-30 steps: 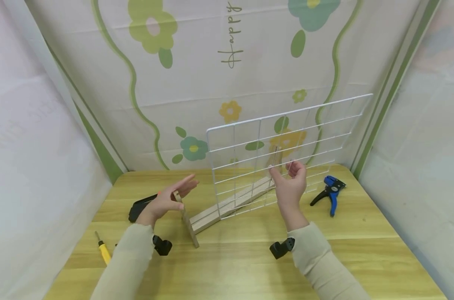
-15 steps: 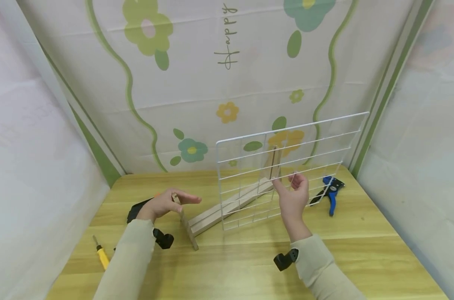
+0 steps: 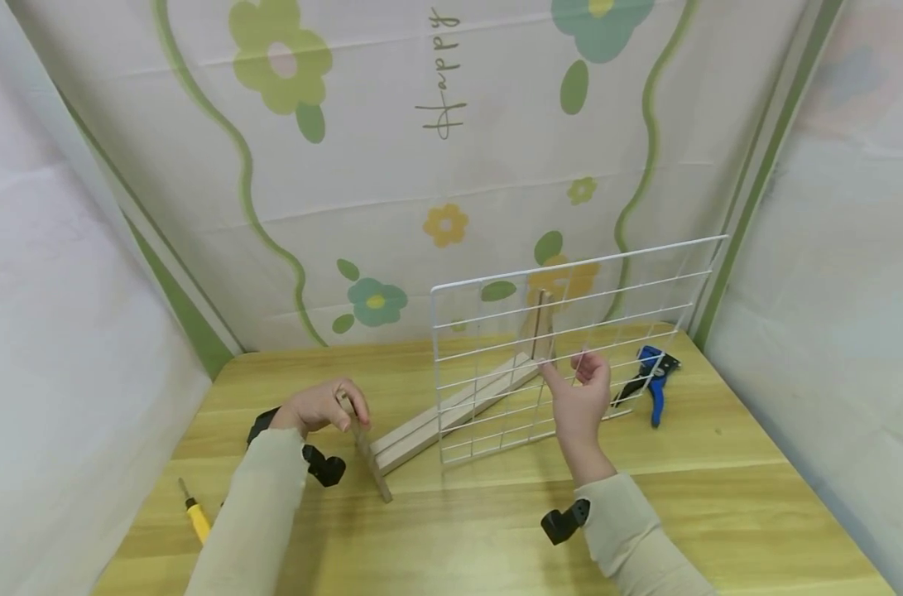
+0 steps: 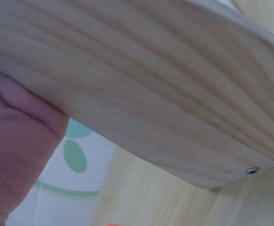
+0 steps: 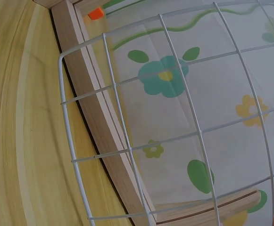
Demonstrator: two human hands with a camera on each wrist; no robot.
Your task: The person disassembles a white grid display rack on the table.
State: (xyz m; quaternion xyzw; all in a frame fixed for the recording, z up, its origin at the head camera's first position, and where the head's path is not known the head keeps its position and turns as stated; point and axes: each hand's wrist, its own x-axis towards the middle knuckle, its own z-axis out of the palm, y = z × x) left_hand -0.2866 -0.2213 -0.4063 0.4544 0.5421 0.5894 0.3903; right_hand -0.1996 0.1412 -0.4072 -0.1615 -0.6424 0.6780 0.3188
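My left hand grips the top of a wooden end panel, fingers curled over its edge. In the left wrist view the panel fills much of the frame, with screw heads low on it. Two parallel wooden rails run from it to a second upright, grooved end panel. My right hand holds a white wire grid panel, tilted upright in front of the rails. The right wrist view shows the grid before the rails; only a sliver of the hand appears there.
Blue-and-black wire strippers lie on the table at right, partly behind the grid. A yellow-handled screwdriver is at left. Some black object sits behind the left hand. Printed cloth bounds the back and sides.
The wire grid has come down with my right hand, lowering towards the table. My left hand's fingers, stretched out before, have curled down around the end panel's top.
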